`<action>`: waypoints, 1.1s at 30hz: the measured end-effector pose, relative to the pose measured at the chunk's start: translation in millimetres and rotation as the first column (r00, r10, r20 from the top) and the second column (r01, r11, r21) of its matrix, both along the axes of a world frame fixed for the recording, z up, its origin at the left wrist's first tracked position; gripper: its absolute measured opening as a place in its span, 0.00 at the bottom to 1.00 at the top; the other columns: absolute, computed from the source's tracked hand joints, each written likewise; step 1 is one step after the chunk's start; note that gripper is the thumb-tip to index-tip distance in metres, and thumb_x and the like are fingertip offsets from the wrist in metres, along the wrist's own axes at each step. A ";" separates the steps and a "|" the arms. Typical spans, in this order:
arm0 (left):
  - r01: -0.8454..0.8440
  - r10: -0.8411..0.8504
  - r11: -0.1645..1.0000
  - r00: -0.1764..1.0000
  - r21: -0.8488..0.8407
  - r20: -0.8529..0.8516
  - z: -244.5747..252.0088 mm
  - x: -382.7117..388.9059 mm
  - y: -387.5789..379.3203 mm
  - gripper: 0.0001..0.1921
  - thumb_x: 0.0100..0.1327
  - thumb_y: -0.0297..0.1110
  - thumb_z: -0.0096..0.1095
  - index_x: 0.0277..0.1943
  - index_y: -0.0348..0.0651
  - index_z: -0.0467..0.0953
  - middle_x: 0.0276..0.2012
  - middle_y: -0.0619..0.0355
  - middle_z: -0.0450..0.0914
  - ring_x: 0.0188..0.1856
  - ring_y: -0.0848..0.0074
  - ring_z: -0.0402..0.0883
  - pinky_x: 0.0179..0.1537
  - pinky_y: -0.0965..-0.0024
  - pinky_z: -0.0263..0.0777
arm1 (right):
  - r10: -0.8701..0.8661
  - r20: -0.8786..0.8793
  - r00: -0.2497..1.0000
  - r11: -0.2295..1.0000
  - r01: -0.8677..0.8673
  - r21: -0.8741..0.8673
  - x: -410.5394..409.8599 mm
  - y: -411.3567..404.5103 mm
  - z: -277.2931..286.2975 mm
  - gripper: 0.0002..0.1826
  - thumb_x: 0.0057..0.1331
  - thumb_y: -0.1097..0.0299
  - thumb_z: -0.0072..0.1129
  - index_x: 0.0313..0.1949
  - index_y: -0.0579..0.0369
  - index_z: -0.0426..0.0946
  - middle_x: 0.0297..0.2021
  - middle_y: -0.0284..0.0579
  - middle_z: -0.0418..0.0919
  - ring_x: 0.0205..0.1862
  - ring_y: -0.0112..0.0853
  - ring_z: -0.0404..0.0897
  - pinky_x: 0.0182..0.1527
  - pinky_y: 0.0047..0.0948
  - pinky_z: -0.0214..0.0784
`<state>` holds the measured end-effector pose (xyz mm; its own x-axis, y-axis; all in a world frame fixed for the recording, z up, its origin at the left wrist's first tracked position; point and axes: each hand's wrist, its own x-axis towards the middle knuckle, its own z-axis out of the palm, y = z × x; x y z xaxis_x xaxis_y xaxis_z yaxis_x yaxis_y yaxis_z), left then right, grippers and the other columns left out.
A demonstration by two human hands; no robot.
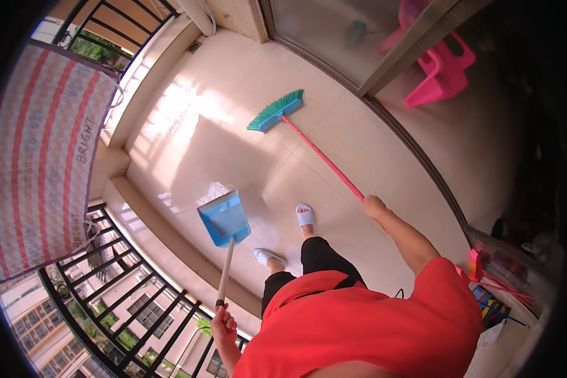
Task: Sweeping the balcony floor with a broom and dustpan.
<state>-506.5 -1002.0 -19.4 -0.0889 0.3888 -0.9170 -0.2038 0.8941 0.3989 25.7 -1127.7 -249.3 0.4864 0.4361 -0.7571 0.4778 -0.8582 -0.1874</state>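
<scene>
My right hand [374,207] is closed around the red handle of a broom [322,154]. The broom's blue head with green bristles [279,111] lies on the tiled floor ahead of me, near the middle of the balcony. At the lower left, my left hand [224,323] grips the end of a long pale dustpan handle. The blue dustpan [224,219] is at the far end of that handle, left of my feet; whether it touches the floor I cannot tell. Broom head and dustpan are well apart.
A striped padded cloth [42,160] hangs over the black railing [123,302] on the left. To the right runs a sliding door's track [420,156], with a pink plastic chair [442,71] beyond it. A drain [194,47] sits in the far corner. Several items stand at the lower right.
</scene>
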 end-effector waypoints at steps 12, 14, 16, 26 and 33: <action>-0.012 0.017 0.999 0.994 0.048 -0.109 -2.2 5.8 17.6 0.08 0.63 0.36 0.54 0.39 0.40 0.69 0.16 0.69 0.57 0.13 0.86 0.54 0.13 0.80 0.46 | -0.141 -0.145 0.979 0.934 0.180 0.310 29.8 62.5 19.2 0.25 0.62 0.49 0.46 0.31 0.64 0.73 0.23 0.53 0.76 0.25 0.39 0.77 0.30 0.38 0.67; -0.042 0.048 0.998 0.992 0.046 -0.117 -5.2 3.9 21.2 0.08 0.63 0.36 0.54 0.39 0.40 0.69 0.15 0.69 0.57 0.13 0.85 0.54 0.13 0.80 0.47 | -0.216 -0.105 0.971 0.924 0.238 0.298 14.3 -41.7 36.4 0.22 0.62 0.50 0.49 0.30 0.61 0.73 0.23 0.53 0.75 0.27 0.42 0.76 0.31 0.38 0.66; -0.068 0.071 0.997 0.986 0.026 -0.153 -8.2 3.9 26.3 0.09 0.63 0.36 0.54 0.39 0.41 0.69 0.15 0.69 0.57 0.12 0.85 0.54 0.14 0.79 0.47 | -0.264 -0.072 0.962 0.956 0.271 0.115 -7.2 -115.5 86.2 0.24 0.63 0.48 0.48 0.29 0.62 0.73 0.19 0.54 0.74 0.23 0.44 0.75 0.29 0.39 0.65; -0.169 0.169 0.986 0.985 -0.008 -0.044 -12.2 14.4 2.1 0.12 0.65 0.37 0.52 0.43 0.36 0.69 0.16 0.69 0.57 0.13 0.86 0.54 0.14 0.80 0.47 | -0.310 -0.115 0.944 0.934 0.280 -0.220 31.8 -64.2 99.2 0.29 0.66 0.46 0.40 0.24 0.65 0.68 0.10 0.44 0.66 0.09 0.35 0.70 0.12 0.35 0.62; -0.183 0.179 0.980 0.982 -0.078 -0.051 -6.4 17.4 -3.8 0.11 0.65 0.36 0.50 0.43 0.37 0.69 0.16 0.70 0.56 0.12 0.86 0.53 0.14 0.79 0.48 | -0.279 -0.412 0.868 0.932 0.348 0.102 88.3 272.1 -0.8 0.21 0.64 0.50 0.44 0.28 0.57 0.64 0.14 0.34 0.64 0.11 0.23 0.63 0.12 0.28 0.60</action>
